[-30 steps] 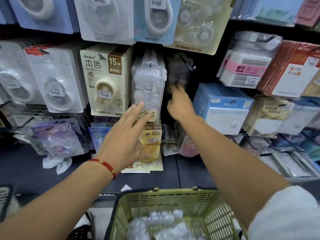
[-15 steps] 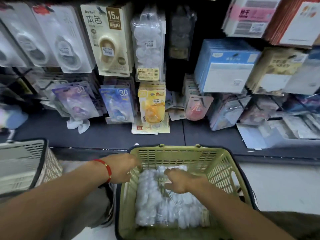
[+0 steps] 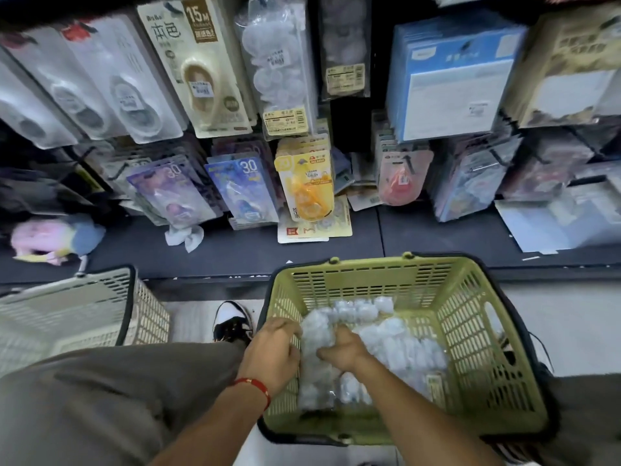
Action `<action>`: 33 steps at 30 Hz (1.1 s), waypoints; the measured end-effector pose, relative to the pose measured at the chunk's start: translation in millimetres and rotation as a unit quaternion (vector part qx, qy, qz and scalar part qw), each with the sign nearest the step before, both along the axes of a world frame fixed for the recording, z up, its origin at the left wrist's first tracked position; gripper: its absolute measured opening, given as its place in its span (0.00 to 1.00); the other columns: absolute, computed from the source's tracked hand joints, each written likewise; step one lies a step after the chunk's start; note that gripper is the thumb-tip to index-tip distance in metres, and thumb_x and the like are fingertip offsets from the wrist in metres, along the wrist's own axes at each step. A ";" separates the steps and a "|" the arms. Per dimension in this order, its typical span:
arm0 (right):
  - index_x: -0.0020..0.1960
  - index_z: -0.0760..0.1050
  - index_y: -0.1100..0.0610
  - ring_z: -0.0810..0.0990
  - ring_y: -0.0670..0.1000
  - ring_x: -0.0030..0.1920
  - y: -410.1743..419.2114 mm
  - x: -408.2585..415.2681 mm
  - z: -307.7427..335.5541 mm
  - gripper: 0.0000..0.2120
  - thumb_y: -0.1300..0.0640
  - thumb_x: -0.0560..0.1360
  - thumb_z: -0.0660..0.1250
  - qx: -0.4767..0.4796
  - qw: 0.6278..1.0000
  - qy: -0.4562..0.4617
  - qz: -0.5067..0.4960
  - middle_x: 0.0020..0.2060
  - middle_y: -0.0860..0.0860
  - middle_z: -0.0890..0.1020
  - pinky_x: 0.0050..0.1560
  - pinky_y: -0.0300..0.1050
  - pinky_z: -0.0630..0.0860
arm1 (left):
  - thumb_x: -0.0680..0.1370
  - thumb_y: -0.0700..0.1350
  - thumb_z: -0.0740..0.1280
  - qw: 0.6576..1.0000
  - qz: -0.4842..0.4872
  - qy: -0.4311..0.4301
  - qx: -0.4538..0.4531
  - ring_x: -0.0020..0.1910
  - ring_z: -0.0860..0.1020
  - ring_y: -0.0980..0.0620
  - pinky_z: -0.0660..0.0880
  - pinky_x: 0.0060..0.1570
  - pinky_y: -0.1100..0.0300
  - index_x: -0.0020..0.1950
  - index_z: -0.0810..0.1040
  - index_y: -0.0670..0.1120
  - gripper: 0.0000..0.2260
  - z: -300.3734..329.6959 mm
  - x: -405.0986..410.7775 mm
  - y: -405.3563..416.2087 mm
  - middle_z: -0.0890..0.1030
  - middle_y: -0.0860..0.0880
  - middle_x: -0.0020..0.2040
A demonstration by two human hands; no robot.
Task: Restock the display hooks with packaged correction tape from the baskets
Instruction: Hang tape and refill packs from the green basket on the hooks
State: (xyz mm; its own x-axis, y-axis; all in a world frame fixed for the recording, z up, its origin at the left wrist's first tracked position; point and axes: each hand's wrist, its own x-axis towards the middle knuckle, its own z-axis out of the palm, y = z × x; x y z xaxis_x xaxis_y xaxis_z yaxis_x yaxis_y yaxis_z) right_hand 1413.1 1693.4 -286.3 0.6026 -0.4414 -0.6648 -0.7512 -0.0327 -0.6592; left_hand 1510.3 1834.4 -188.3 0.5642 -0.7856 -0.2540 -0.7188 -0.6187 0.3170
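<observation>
A green basket (image 3: 470, 331) sits low in front of me, holding several clear packs of white correction tape (image 3: 400, 344). My left hand (image 3: 274, 354) reaches over the basket's left wall and grips the left edge of one clear pack (image 3: 316, 368). My right hand (image 3: 339, 351) is inside the basket, fingers curled round the same pack's right side. Above, on the display hooks, hang a full row of matching clear packs (image 3: 275, 68) and, to its right, a thin dark row (image 3: 344, 52).
A cream basket (image 3: 84, 307) stands at the left. Many carded tape packs (image 3: 198, 65) hang on the wall, and blue boxes (image 3: 450, 89) at the right. A dark shelf (image 3: 235, 250) runs below them. My shoe (image 3: 232, 321) and trouser leg lie between the baskets.
A second ago both hands were up at the hooks, the right one at the dark row. They dropped into the green basket, and now both hold one clear pack. My view tilted down.
</observation>
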 end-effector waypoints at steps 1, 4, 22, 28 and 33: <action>0.64 0.72 0.53 0.82 0.48 0.53 -6.0 -7.5 5.6 0.20 0.55 0.75 0.75 0.018 0.999 -0.031 -0.005 0.53 0.48 0.81 0.47 0.43 0.78 | 0.80 0.39 0.66 0.999 0.025 0.026 -0.002 0.67 0.76 0.51 0.72 0.68 0.59 0.66 0.81 0.51 0.16 0.0 -2.3 -5.0 0.79 0.51 0.67; 0.59 0.75 0.55 0.81 0.46 0.42 -24.0 -28.8 33.8 0.15 0.61 0.75 0.74 0.070 0.990 -0.116 -0.029 0.42 0.46 0.82 0.38 0.43 0.74 | 0.83 0.48 0.67 0.975 0.159 0.155 -0.022 0.65 0.80 0.45 0.75 0.64 0.58 0.72 0.78 0.47 0.18 2.8 -14.5 -24.9 0.81 0.45 0.69; 0.75 0.73 0.57 0.73 0.56 0.72 -66.5 -127.9 2.2 0.25 0.66 0.79 0.69 -0.164 0.941 0.155 0.254 0.72 0.55 0.75 0.66 0.43 0.73 | 0.72 0.40 0.82 0.748 0.411 0.486 -0.189 0.60 0.83 0.35 0.78 0.62 0.32 0.67 0.78 0.46 0.25 -17.6 -30.0 -16.9 0.85 0.41 0.62; 0.48 0.81 0.58 0.78 0.56 0.53 -74.5 -131.4 -1.7 0.07 0.69 0.79 0.70 -0.104 0.984 0.084 0.118 0.49 0.54 0.77 0.61 0.52 0.75 | 0.69 0.46 0.84 0.796 0.385 0.424 -0.196 0.61 0.75 0.50 0.72 0.62 0.57 0.75 0.73 0.46 0.37 -27.2 -26.9 -13.4 0.78 0.51 0.63; 0.62 0.78 0.65 0.86 0.56 0.55 -100.2 -126.2 36.0 0.13 0.60 0.80 0.72 0.106 0.985 -0.098 -0.096 0.59 0.58 0.86 0.47 0.45 0.84 | 0.70 0.46 0.84 0.805 0.383 0.415 -0.181 0.56 0.80 0.49 0.78 0.57 0.56 0.68 0.76 0.48 0.30 -36.1 -29.6 -18.9 0.82 0.49 0.62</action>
